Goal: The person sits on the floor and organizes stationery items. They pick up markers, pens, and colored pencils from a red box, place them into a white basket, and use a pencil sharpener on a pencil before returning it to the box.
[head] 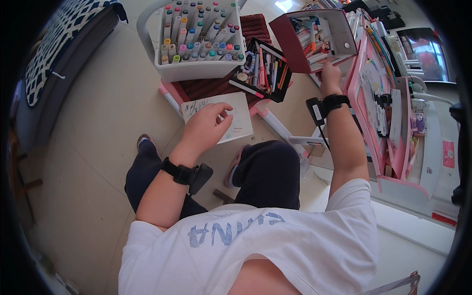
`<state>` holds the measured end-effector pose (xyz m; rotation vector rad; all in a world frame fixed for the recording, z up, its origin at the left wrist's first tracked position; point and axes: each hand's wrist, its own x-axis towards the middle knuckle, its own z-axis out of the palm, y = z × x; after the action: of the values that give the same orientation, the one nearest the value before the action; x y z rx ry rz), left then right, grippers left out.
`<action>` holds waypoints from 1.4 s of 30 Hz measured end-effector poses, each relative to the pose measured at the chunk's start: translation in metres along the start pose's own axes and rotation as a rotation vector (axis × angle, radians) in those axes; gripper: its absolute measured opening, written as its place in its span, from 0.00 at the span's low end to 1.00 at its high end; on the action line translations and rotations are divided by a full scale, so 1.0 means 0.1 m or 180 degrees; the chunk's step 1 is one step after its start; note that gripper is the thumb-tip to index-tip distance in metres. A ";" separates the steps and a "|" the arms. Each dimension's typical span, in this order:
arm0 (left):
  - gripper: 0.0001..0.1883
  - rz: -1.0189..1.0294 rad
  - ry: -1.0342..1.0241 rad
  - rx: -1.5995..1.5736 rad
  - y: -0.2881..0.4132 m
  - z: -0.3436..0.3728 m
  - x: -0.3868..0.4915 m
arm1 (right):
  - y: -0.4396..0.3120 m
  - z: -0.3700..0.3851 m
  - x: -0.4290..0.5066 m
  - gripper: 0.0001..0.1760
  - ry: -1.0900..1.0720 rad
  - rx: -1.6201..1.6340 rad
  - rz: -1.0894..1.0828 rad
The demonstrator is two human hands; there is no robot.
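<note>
My left hand (207, 124) hovers over or rests on a white paper pad (241, 127) bearing dark handwriting; I cannot tell whether they touch. Its fingers are loosely curled, with a gap to the thumb and nothing held. My right hand (331, 78) grips the near lower edge of a dark red box (287, 44), which tilts so its opening faces me. Pens and markers (313, 38) fill the inside of that box. Left of it, a black tray (282, 94) holds pens, pencils and a beaded string. A white handled case (201, 70) of upright capped markers stands beyond the pad.
Beneath the case and tray is a stool-like stand with a dark red ribbed top (195, 90) and pink-and-white legs (278, 127). A pink desk (356, 81) crowded with stationery rises at right. A grey couch (55, 96) with a patterned cover lies left.
</note>
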<state>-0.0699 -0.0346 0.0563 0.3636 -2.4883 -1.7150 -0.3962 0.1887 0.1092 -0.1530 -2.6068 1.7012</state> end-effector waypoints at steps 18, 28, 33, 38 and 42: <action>0.16 0.0023 0.0017 -0.0121 0.00 -0.02 -0.01 | 0.12 -0.14 -0.18 0.15 0.0124 -0.0404 -0.0267; 0.16 0.0049 0.0045 -0.0080 -0.01 -0.02 -0.03 | 0.37 -0.23 -0.04 0.17 -0.0080 -0.0340 0.0039; 0.16 0.0075 0.0060 -0.0126 -0.01 -0.03 -0.03 | 0.41 -0.24 -0.02 0.18 0.0059 -0.0225 -0.0038; 0.17 0.0056 0.0079 -0.0141 0.00 -0.03 -0.03 | 0.46 -0.32 -0.05 0.18 -0.0014 -0.0381 -0.0003; 0.17 0.0087 0.0097 -0.0122 0.00 -0.01 -0.04 | 0.60 -0.47 -0.24 0.16 -0.0168 -0.0494 0.0049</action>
<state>-0.0657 -0.0348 0.0568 0.3479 -2.4243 -1.7308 -0.3650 0.2528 0.0740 -0.1331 -2.7827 1.5266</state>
